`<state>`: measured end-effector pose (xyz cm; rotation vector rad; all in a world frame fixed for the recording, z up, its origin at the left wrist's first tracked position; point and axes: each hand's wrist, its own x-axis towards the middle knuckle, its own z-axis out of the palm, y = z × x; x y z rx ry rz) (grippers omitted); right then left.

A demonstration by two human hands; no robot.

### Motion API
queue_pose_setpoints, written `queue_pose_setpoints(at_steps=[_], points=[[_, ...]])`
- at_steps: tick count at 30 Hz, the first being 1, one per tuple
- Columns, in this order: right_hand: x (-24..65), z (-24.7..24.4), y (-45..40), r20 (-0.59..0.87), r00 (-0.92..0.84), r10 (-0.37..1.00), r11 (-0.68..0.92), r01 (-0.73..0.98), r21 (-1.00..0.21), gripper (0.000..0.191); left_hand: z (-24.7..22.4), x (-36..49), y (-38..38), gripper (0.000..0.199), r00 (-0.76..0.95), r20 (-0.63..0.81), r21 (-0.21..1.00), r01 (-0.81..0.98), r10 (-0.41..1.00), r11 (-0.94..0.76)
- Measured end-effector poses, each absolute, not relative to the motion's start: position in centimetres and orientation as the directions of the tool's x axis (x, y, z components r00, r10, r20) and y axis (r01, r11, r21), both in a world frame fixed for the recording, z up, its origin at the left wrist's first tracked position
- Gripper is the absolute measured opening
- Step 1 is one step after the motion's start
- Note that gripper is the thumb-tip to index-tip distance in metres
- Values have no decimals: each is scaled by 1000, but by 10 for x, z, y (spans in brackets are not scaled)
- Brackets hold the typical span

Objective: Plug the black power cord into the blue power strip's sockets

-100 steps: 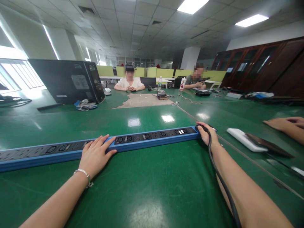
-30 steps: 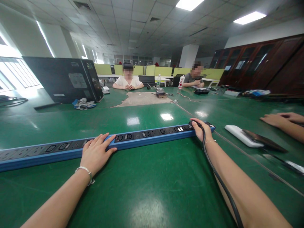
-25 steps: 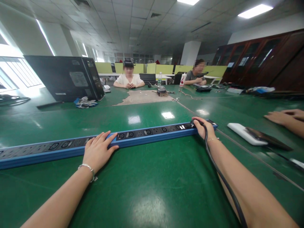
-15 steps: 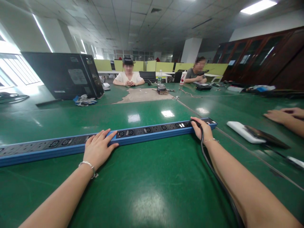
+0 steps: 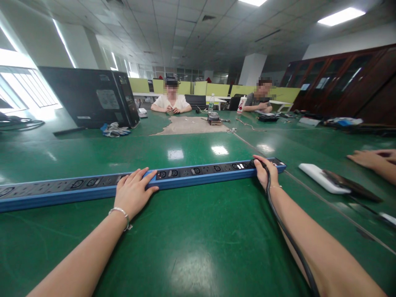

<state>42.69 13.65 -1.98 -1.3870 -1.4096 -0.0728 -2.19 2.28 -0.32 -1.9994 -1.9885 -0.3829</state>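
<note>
A long blue power strip (image 5: 192, 181) with a black socket face lies across the green table. My left hand (image 5: 136, 187) lies over its middle, fingers across the top and thumb along the near side, gripping it. Near the right end, my right hand (image 5: 264, 169) is closed around a black plug (image 5: 254, 163) at the socket face. How far the plug sits in the socket is hidden by my fingers. From it a black cord (image 5: 278, 218) trails down along my right forearm.
To the right lie a white flat device (image 5: 321, 178) and a dark one (image 5: 352, 185), near another person's hands (image 5: 368, 160). A black computer case (image 5: 89, 99) and gloves (image 5: 116, 130) stand back left. Two people sit across the green table (image 5: 185, 243).
The whole view has shifted slightly right. Both my hands keep their places on the strip and plug. The hands of the person opposite have come slightly apart.
</note>
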Motion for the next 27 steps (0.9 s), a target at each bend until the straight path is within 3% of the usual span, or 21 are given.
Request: queue_pose_setpoints(at_steps=[7, 11, 12, 16, 27], points=[[427, -13, 138, 711, 335, 618, 336, 705, -625, 32, -3, -22, 23, 48, -5, 382, -1, 1000, 924, 6], [417, 5, 136, 745, 558, 366, 490, 566, -663, 38, -3, -22, 23, 48, 1, 379, 4, 1000, 926, -3], [409, 7, 134, 750, 553, 363, 515, 551, -656, 36, -3, -22, 23, 48, 3, 379, 3, 1000, 926, -5], [361, 6, 122, 632, 231, 740, 444, 538, -717, 33, -4, -22, 23, 48, 1, 384, 1, 1000, 923, -1], [326, 1, 113, 644, 113, 757, 420, 670, -612, 38, -2, -21, 23, 48, -12, 369, 26, 1000, 929, 3]])
